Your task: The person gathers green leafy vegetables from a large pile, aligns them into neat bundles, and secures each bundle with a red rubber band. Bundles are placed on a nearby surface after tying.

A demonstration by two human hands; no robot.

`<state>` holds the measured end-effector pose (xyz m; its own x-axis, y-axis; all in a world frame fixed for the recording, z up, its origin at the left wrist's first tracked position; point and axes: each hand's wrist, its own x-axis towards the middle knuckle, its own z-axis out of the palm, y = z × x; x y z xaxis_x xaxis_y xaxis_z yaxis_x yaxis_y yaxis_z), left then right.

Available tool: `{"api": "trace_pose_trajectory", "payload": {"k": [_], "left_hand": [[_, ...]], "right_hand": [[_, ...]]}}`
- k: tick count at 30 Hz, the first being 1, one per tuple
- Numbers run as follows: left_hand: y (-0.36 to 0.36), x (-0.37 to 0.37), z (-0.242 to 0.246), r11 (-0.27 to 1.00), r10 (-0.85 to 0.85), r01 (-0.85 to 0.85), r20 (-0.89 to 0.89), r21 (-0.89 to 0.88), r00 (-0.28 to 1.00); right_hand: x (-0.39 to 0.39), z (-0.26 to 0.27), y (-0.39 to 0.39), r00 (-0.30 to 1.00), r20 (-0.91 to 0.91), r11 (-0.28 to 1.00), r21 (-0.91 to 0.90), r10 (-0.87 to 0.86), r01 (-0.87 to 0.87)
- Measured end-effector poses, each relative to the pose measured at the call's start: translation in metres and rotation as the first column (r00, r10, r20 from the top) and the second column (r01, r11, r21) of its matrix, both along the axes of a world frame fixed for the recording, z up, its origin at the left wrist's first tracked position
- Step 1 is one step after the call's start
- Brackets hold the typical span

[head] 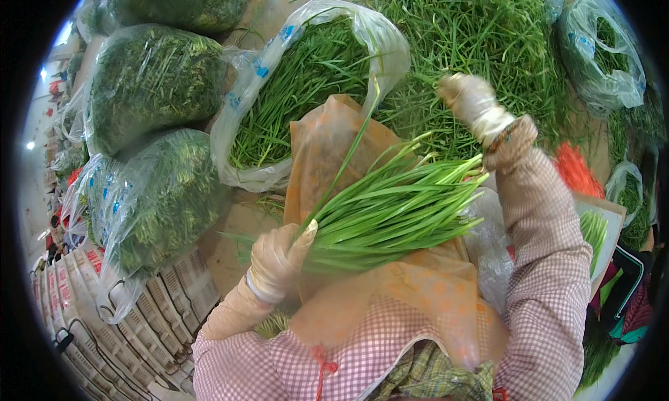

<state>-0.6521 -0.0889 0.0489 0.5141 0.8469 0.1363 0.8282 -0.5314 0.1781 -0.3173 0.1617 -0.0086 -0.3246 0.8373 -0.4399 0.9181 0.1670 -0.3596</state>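
My left hand (279, 257), in a pale glove, grips a bunch of green garlic chives (397, 202) across my lap. Their cut pale ends point right, and one long stalk (355, 134) sticks up past my thumb. Out over a loose heap of chives (460, 30) is my right hand (465, 95), also gloved. Its fingers are bent and blurred, so whether they pinch a stalk is unclear. Under the bunch, a translucent orange plastic apron (345, 139) covers my knees. Beyond my knees, an open plastic bag (392, 51) is filled with chives.
Full bags of greens (157, 82) line the left side, above stacked white plastic crates (172, 296). At right lie red plastic strips (577, 171), a board (619, 213) with chives beside it, and another open bag (601, 61). Clear plastic (488, 239) lies by my right forearm.
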Motion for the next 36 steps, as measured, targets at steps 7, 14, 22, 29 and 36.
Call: {"api": "trace_pose_trajectory", "payload": {"k": [7,14,22,29,36], "left_hand": [[0.006,0.001,0.002,0.999,-0.029,0.029,-0.031,-0.016,0.999],[0.002,0.002,0.006,0.999,0.011,-0.013,-0.037,-0.037,0.999],[0.008,0.003,0.004,0.999,-0.034,0.032,-0.073,-0.026,0.997],[0.004,0.005,0.007,1.000,-0.016,0.018,-0.095,0.013,0.995],[0.007,0.003,0.002,1.000,-0.016,0.015,-0.046,-0.016,0.999]], "right_hand": [[-0.028,0.003,0.000,0.872,-0.235,0.903,0.139,0.430,-0.407],[-0.037,0.007,-0.010,0.916,-0.192,0.922,-0.099,0.352,-0.375],[-0.001,-0.027,-0.024,0.727,-0.683,0.814,-0.386,0.064,-0.434],[0.009,-0.034,-0.028,0.785,-0.576,0.822,-0.546,-0.226,-0.164],[0.085,-0.044,-0.010,0.307,-0.589,0.629,-0.480,-0.747,0.612]]}}
